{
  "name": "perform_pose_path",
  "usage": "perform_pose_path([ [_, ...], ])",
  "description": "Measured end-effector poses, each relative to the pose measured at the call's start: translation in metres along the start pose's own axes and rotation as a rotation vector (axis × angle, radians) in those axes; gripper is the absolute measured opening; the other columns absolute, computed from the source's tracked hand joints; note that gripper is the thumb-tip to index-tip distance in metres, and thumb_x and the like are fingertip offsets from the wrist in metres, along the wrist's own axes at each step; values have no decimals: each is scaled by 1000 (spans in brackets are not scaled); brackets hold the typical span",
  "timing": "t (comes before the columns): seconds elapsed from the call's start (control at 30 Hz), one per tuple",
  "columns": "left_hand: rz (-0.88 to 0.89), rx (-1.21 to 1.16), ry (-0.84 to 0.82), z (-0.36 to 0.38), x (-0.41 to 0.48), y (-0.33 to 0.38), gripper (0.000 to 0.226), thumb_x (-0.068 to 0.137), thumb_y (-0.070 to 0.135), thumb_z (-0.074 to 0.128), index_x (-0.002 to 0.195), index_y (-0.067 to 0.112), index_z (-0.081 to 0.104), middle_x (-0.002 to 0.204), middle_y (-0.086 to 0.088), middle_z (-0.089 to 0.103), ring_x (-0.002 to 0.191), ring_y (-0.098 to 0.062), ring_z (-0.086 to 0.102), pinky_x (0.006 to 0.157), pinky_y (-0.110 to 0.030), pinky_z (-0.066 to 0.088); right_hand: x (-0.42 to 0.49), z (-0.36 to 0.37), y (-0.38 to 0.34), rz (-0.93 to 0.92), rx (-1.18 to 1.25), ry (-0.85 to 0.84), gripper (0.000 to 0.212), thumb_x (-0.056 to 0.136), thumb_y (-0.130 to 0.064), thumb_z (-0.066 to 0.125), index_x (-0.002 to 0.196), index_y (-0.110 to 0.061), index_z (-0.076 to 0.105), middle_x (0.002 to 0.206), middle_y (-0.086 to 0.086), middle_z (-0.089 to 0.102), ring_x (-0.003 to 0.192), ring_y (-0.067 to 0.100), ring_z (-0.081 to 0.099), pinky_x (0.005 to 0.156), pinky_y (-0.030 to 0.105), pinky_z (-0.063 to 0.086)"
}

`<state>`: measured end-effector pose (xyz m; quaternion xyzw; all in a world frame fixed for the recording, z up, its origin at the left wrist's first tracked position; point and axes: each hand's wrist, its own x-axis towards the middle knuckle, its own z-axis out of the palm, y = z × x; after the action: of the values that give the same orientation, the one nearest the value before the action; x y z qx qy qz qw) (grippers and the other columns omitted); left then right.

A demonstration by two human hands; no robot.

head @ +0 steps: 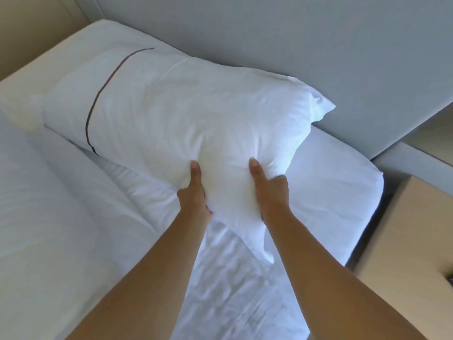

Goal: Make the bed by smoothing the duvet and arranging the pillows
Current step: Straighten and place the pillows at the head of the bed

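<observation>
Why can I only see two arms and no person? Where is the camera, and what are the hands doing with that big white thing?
There is no machine here, just a person making a bed. The camera sits on the person's head and looks forward and down, so you see what they see: only their own arms. There is just this one picture, taken from up there.

The left hand and the right hand both grip the near edge of a puffy white pillow with a thin dark stripe, thumbs pressed into its top. The pillow's far side reaches toward the grey headboard.

Under the pillow is a wrinkled white sheet. A thick white duvet lies on the left. On the right stands a pale wooden bedside table.
</observation>
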<state>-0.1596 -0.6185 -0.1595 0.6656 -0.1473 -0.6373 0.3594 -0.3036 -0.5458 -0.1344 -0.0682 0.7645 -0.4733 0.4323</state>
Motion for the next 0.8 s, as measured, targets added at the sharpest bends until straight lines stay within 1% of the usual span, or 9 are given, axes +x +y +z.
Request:
perform_pose_path([
  [0.07, 50, -44, -24, 5, -3, -6, 76, 63, 69, 80, 117, 17, 68, 109, 0, 76, 95, -23, 74, 88, -44, 60, -2, -4, 0, -20, 53, 7, 67, 72, -67, 77, 98, -6, 64, 92, 7, 70, 87, 26, 68, 74, 36, 55],
  [0.17, 107, -37, -13, 3, -12, -11, 73, 66, 71, 78, 114, 18, 69, 106, 1, 76, 95, -22, 74, 89, -42, 60, -14, -14, 2, -53, 57, 23, 62, 73, -64, 78, 101, -10, 65, 93, 4, 71, 89, 23, 68, 76, 35, 53],
  [0.27, 112, -56, -50, -4, -25, -15, 75, 64, 72, 78, 118, 21, 67, 110, 1, 76, 96, -20, 74, 89, -40, 60, -35, -28, 2, -79, 83, 60, 53, 74, -59, 80, 98, -14, 66, 92, 2, 72, 88, 22, 69, 79, 37, 56],
  [0.4, 74, -124, -108, -14, -38, -7, 100, 43, 79, 83, 125, 24, 67, 114, 4, 75, 103, -20, 73, 95, -43, 57, -63, -67, 4, -90, 75, 73, 48, 72, -60, 82, 95, -19, 67, 92, 2, 75, 88, 23, 71, 84, 43, 60],
  [0.5, 50, -180, -100, -23, -33, 1, 88, 53, 70, 86, 124, 22, 66, 115, 3, 75, 102, -20, 73, 95, -43, 57, -85, -114, 11, -94, 64, 121, 44, 74, -56, 81, 95, -20, 69, 89, 1, 76, 84, 22, 72, 79, 41, 60],
  [0.57, 53, -204, -117, -31, -25, 0, 86, 51, 69, 88, 122, 24, 68, 114, 5, 75, 104, -19, 73, 100, -46, 54, -98, -148, 20, -116, 42, 166, 40, 75, -53, 82, 96, -21, 70, 84, -3, 77, 82, 19, 73, 77, 38, 59],
  [0.63, 57, -196, -162, -33, -27, -8, 80, 54, 66, 89, 121, 26, 70, 116, 7, 73, 107, -16, 70, 104, -48, 51, -109, -184, 29, -128, 18, 220, 40, 76, -49, 82, 100, -19, 71, 84, -2, 77, 82, 18, 73, 72, 34, 57],
  [0.7, 31, -187, -234, -29, -39, -25, 71, 64, 57, 87, 126, 27, 68, 120, 6, 72, 110, -17, 69, 104, -51, 50, -120, -215, 36, -128, -11, 250, 37, 78, -47, 81, 99, -19, 69, 86, -1, 74, 82, 18, 70, 66, 31, 53],
  [0.8, -35, -154, -334, -16, -66, -61, 77, 66, 54, 84, 135, 30, 61, 125, 1, 71, 115, -23, 68, 100, -54, 52, -139, -257, 45, -127, -15, 297, 24, 82, -38, 80, 92, -21, 66, 84, -5, 71, 77, 11, 66, 60, 27, 48],
])
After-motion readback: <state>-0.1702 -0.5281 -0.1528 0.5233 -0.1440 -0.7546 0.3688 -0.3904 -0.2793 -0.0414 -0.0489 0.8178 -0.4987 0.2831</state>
